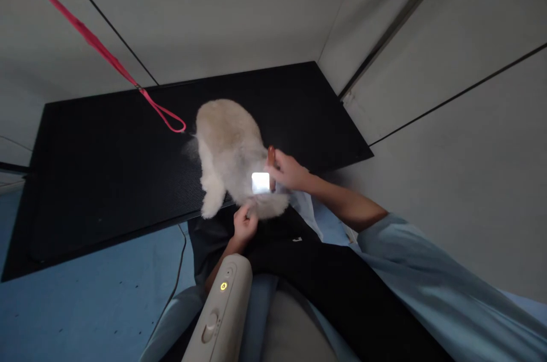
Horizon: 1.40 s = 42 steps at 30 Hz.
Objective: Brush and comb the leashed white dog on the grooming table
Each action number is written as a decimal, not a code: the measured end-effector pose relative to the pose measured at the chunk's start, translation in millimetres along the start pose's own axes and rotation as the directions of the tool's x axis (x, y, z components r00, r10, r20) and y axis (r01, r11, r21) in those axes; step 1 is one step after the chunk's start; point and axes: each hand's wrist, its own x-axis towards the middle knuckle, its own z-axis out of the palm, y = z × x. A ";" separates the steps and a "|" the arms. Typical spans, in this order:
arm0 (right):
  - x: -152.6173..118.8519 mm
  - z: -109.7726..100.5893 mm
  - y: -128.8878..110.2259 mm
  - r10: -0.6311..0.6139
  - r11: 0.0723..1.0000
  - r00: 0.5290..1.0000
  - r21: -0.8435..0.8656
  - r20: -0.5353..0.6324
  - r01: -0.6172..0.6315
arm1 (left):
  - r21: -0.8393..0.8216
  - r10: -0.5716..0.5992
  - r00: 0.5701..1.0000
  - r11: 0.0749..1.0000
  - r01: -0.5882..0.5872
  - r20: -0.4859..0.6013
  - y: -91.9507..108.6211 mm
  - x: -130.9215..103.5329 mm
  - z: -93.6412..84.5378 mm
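A: Strap (89,36)?
B: Pinkish red. Slants in from the upper left corner; lower end forms a narrow loop above the worktop (102,151). Contact there: cannot tell.
A: Worktop itself?
B: Black, textured, its long far edge along the grey wall (222,3).
A: Markings on the wall?
B: Thin dark line (105,19) at left, slanting down to the far edge. Second one, right side, reaching the right corner region.
A: Also noted?
B: Dark post (395,28), upper right, its foot near the worktop's right edge.
A: Below?
B: Floor (98,299), blue, dark-specked. Thin cord (182,259) curves down in front of it.
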 end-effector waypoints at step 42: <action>56.1 25.8 -116.3 -0.075 0.650 0.747 -0.536 0.661 0.539 | -0.112 0.001 0.988 0.994 0.016 0.152 65.5 -1.1 34.4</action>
